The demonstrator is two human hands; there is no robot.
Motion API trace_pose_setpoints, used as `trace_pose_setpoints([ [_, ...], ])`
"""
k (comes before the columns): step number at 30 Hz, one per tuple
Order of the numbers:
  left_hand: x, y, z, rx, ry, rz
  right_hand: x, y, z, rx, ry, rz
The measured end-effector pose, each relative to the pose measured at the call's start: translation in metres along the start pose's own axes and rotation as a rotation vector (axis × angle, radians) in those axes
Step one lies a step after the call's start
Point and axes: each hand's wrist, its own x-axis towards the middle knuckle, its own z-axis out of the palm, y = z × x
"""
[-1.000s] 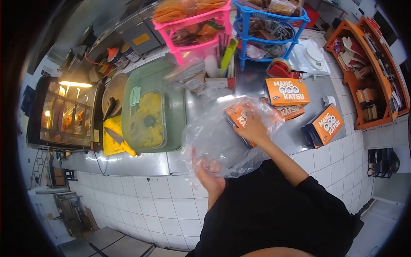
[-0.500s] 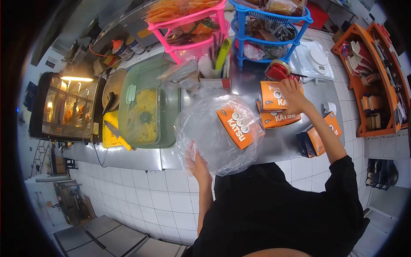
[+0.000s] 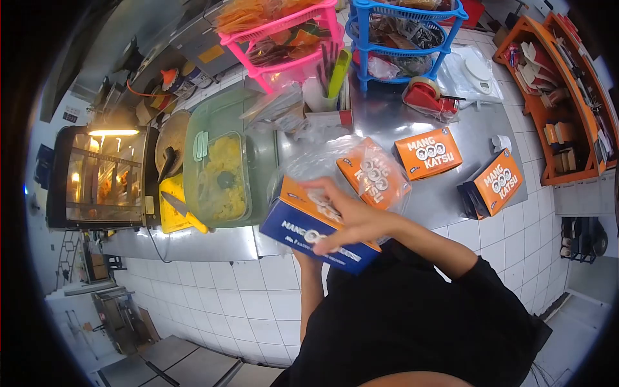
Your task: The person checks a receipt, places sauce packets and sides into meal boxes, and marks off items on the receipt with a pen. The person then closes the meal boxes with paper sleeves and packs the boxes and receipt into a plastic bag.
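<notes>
The fingers of the right hand grip a box, nearer and left of the bagged box, partly over the bag; its long axis slants down rightward. The left hand is mostly hidden beneath, fingers unreadable.

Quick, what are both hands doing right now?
Right hand: holding an orange-and-blue box.
Left hand: mostly hidden behind that box; can't tell whether it's open or closed.
</notes>
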Motion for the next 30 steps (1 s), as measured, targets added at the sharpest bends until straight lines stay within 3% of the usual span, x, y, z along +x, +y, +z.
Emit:
trace_pose_setpoints([
  [2,-0.015,0.047,0.015,-0.217,-0.042,-0.138,0.015,0.057,0.009,-0.242,0.103,0.197],
  [3,-0.027,0.071,0.036,-0.204,0.133,-0.258,0.017,0.061,0.013,-0.38,0.179,0.293],
  [6,-0.031,0.052,0.002,-0.368,-0.44,-0.191,0.023,0.066,0.034,-0.784,0.42,0.613],
  [7,-0.046,0.057,0.025,-0.099,-0.276,-0.149,0.022,0.084,0.04,-0.834,0.458,0.555],
  [10,-0.042,0.061,0.041,-0.029,-0.028,-0.19,0.011,0.095,0.048,-0.874,0.453,0.511],
  [11,-0.024,0.049,0.015,0.02,-0.181,-0.137,0.004,0.097,0.048,-0.905,0.419,0.523],
  [13,0.016,0.022,-0.018,0.277,-0.088,-0.124,-0.009,0.103,0.044,-0.972,0.349,0.536],
  [14,0.025,0.016,-0.023,0.404,-0.038,-0.113,-0.014,0.114,0.045,-1.082,0.47,0.37],
  [17,-0.003,0.055,0.023,0.12,-0.285,-0.18,-0.017,0.139,0.049,-1.212,0.688,0.034],
  [18,-0.01,0.056,0.023,0.066,-0.369,-0.246,-0.012,0.135,0.052,-1.151,0.661,0.054],
  [20,-0.02,0.049,0.003,-0.001,-0.554,-0.415,0.0,0.132,0.05,-0.916,0.505,0.214],
  [21,-0.024,0.05,0.003,0.03,-0.559,-0.429,0.007,0.133,0.047,-0.735,0.374,0.351],
  [23,-0.037,0.063,0.022,0.14,-0.469,-0.374,0.01,0.127,0.034,-0.623,0.171,0.367],
  [25,-0.041,0.081,0.039,0.314,-0.309,-0.232,-0.013,0.094,0.009,-0.757,0.027,0.145],
  [27,-0.036,0.083,0.031,0.422,-0.238,-0.151,-0.045,0.012,-0.056,-0.132,-0.271,0.097],
  [28,-0.035,0.083,0.03,0.472,-0.2,-0.106,-0.059,0.001,-0.089,-0.2,-0.149,0.228],
  [29,-0.038,0.09,0.036,0.523,-0.218,-0.092,-0.072,0.009,-0.121,-0.637,0.066,0.138],
  [30,-0.041,0.094,0.041,0.547,-0.255,-0.092,-0.085,0.026,-0.154,-0.835,0.15,0.137],
])
